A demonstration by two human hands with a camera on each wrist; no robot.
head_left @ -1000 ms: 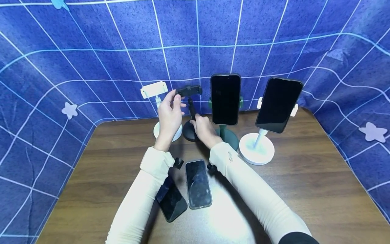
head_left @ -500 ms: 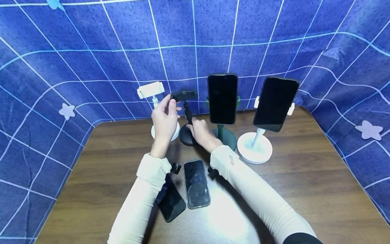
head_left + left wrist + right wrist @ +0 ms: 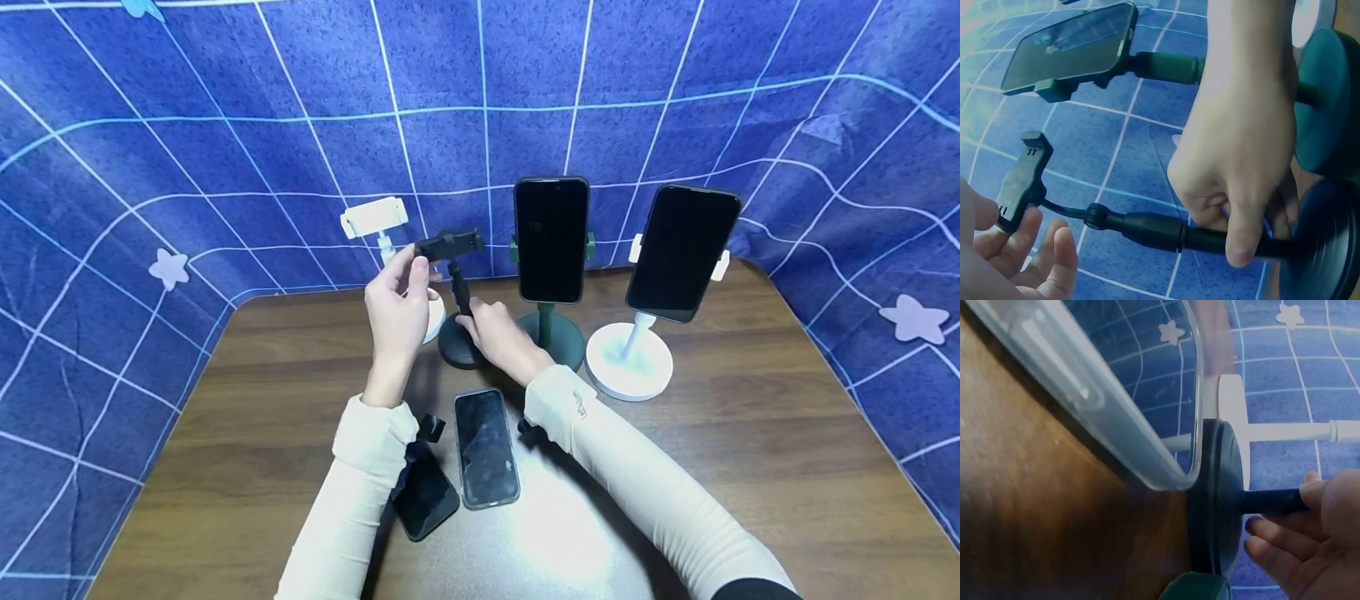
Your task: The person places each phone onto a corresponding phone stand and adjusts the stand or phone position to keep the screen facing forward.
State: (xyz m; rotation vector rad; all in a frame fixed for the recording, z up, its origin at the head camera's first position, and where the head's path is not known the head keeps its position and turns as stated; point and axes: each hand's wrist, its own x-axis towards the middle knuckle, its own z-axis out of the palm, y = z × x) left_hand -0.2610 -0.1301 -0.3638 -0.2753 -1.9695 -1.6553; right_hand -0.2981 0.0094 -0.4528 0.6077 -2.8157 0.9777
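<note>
At ten o'clock, cannot fully see the leftmost white stand (image 3: pixel 374 217) past the left hand (image 3: pixel 398 318); nor, toward five, read the print (image 3: pixel 580 404) on the right sleeve (image 3: pixel 645 471).

Along the counter's (image 3: pixel 750 467) far edge, left to right: leftmost stand (image 3: pixel 375 218), partly behind my left hand (image 3: pixel 399 312); second stand (image 3: pixel 459 343), between my left hand and right hand (image 3: pixel 506 337); third stand (image 3: pixel 567 343), bearing a centre phone (image 3: pixel 551 242); rightmost stand (image 3: pixel 630 371), bearing an outer phone (image 3: pixel 682 254). Backdrop (image 3: pixel 442 75) behind all. Nearer me, on the counter: left flat phone (image 3: pixel 427 500), just beside right flat phone (image 3: pixel 486 450).
</note>
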